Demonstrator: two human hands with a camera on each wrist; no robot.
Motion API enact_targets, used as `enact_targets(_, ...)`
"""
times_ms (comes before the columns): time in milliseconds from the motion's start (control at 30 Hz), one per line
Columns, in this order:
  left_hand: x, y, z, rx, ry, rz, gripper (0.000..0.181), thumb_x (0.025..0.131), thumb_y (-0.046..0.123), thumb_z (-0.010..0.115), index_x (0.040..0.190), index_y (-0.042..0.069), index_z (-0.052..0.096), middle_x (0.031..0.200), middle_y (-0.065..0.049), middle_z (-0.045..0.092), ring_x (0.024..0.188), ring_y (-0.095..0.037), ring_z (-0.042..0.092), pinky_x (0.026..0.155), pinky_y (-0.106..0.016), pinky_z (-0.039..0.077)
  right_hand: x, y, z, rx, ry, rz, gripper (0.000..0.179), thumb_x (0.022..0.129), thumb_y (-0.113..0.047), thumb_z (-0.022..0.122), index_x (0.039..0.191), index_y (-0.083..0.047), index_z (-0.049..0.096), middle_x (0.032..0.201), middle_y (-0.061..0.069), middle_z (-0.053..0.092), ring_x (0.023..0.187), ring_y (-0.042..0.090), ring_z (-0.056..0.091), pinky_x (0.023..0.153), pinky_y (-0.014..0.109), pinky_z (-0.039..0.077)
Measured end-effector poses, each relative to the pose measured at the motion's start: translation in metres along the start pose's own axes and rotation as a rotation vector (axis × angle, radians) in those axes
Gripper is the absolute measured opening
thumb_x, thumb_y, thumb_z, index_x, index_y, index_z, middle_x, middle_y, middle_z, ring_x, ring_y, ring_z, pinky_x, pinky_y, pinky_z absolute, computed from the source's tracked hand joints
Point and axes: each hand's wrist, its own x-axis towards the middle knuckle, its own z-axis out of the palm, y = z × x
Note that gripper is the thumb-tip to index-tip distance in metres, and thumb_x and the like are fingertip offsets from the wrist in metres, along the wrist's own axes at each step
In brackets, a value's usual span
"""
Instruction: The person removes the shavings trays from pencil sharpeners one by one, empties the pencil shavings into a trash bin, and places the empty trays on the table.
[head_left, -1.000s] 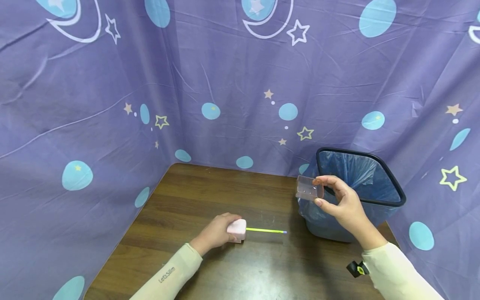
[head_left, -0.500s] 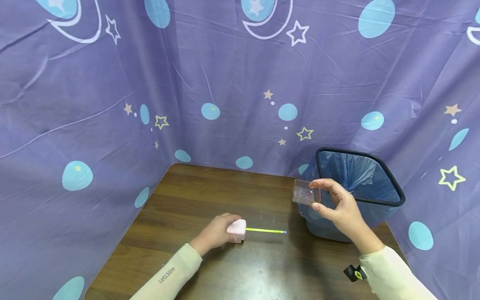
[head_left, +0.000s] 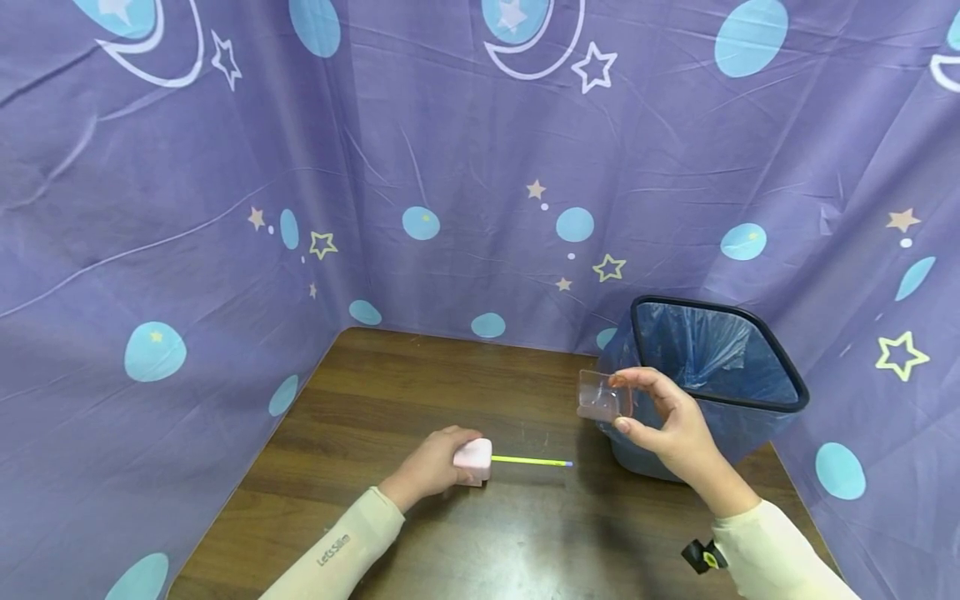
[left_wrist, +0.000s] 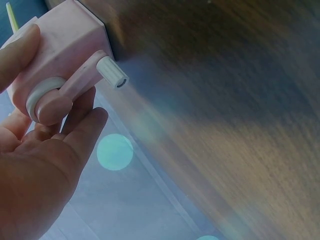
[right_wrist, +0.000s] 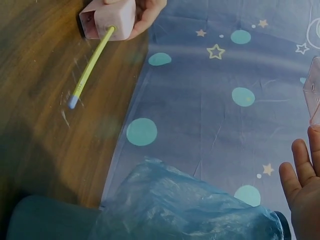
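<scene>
A pink crank pencil sharpener [head_left: 474, 458] stands on the wooden table, gripped by my left hand [head_left: 429, 468]. Its crank arm and ridged white handle [left_wrist: 112, 73] show in the left wrist view, with the thumb over the body. From the sharpener's front a yellow-green pencil [head_left: 531, 461] sticks out to the right, its blue end outermost. Beside the pencil, an open slot [right_wrist: 90, 25] shows in the body. My right hand [head_left: 678, 429] pinches a clear plastic shavings drawer [head_left: 600, 398] between thumb and fingers, raised above the table in front of the bin.
A waste bin with a black rim [head_left: 780, 358] and a blue plastic liner [right_wrist: 165, 205] stands at the table's right side. Purple curtains [head_left: 450, 150] with moons and stars enclose the back and sides. Small marks [right_wrist: 65, 107] lie on the wood near the pencil.
My right hand has moved left and slightly down with the shavings drawer, away from the bin's opening. The left hand, sharpener and pencil have stayed in place.
</scene>
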Motion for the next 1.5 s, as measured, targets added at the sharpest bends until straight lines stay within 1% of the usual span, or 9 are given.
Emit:
enact_targets(100,0.000,0.000,0.000,0.002,0.001,0.001,0.068,0.073,0.019,0.091,0.135,0.010,0.065,0.130,-0.008,0.067,0.112,-0.026,0.064,0.095,-0.047,0.052,-0.002,0.001,0.003,-0.005,-0.010,-0.009,0.057,0.078,0.015,0.077,0.131,0.001,0.059,0.123,0.016,0.065,0.119,0.011,0.058,0.106,0.020,0.042)
enact_targets(200,0.000,-0.001,0.000,0.001,0.000,-0.002,0.068,0.073,0.019,0.091,0.135,0.010,0.065,0.130,-0.008,0.067,0.112,-0.026,0.064,0.095,-0.047,0.052,-0.003,0.002,0.007,-0.002,-0.027,0.001,0.058,0.079,0.013,0.078,0.131,-0.001,0.060,0.124,0.015,0.065,0.118,0.011,0.058,0.105,0.021,0.043)
enact_targets(367,0.001,0.000,-0.001,0.000,0.000,-0.004,0.068,0.073,0.020,0.091,0.135,0.011,0.065,0.130,-0.008,0.068,0.111,-0.025,0.064,0.094,-0.046,0.053,-0.004,0.004,0.011,0.023,-0.042,0.016,0.058,0.078,0.012,0.080,0.131,-0.002,0.060,0.123,0.018,0.065,0.118,0.014,0.058,0.104,0.024,0.044)
enact_targets(600,0.001,0.000,-0.001,0.003,0.005,-0.003,0.067,0.072,0.020,0.091,0.134,0.013,0.066,0.128,-0.007,0.068,0.109,-0.023,0.064,0.093,-0.045,0.053,-0.006,0.010,0.015,0.018,-0.039,-0.004,0.058,0.078,0.013,0.079,0.131,-0.001,0.060,0.121,0.020,0.065,0.120,0.012,0.059,0.105,0.022,0.043)
enact_targets(700,0.000,0.000,-0.002,0.000,0.006,0.000,0.067,0.072,0.019,0.091,0.134,0.012,0.066,0.127,-0.007,0.068,0.108,-0.023,0.064,0.092,-0.044,0.053,-0.007,0.012,0.016,0.030,-0.038,0.002,0.058,0.078,0.013,0.079,0.131,0.000,0.059,0.121,0.021,0.065,0.120,0.012,0.059,0.107,0.020,0.042)
enact_targets(933,-0.001,-0.001,0.000,0.001,0.012,0.011,0.068,0.071,0.018,0.092,0.134,0.011,0.066,0.126,-0.006,0.069,0.106,-0.022,0.064,0.090,-0.044,0.054,-0.011,0.018,0.022,0.045,-0.033,0.019,0.058,0.078,0.013,0.079,0.131,0.000,0.060,0.122,0.018,0.066,0.118,0.013,0.059,0.107,0.021,0.042)
enact_targets(1100,-0.001,0.000,0.000,-0.004,0.003,0.002,0.068,0.072,0.019,0.092,0.135,0.011,0.066,0.127,-0.006,0.069,0.107,-0.022,0.064,0.091,-0.044,0.053,-0.014,0.021,0.026,0.048,-0.040,0.024,0.057,0.078,0.012,0.080,0.130,0.000,0.060,0.122,0.019,0.065,0.119,0.012,0.059,0.108,0.020,0.041)
enact_targets(1267,-0.001,0.001,-0.001,-0.001,-0.003,-0.008,0.068,0.073,0.020,0.091,0.136,0.011,0.065,0.130,-0.007,0.068,0.110,-0.024,0.064,0.094,-0.045,0.053,-0.017,0.023,0.030,0.053,-0.045,0.016,0.057,0.078,0.011,0.080,0.130,0.000,0.059,0.121,0.021,0.065,0.115,0.012,0.058,0.108,0.018,0.039)
enact_targets(1500,0.000,0.001,-0.001,-0.002,-0.002,-0.001,0.067,0.073,0.020,0.091,0.135,0.010,0.065,0.129,-0.008,0.068,0.110,-0.024,0.064,0.093,-0.045,0.053,-0.023,0.029,0.034,0.033,-0.051,0.037,0.057,0.079,0.007,0.082,0.131,-0.004,0.060,0.124,0.015,0.066,0.122,0.012,0.057,0.109,0.019,0.039)
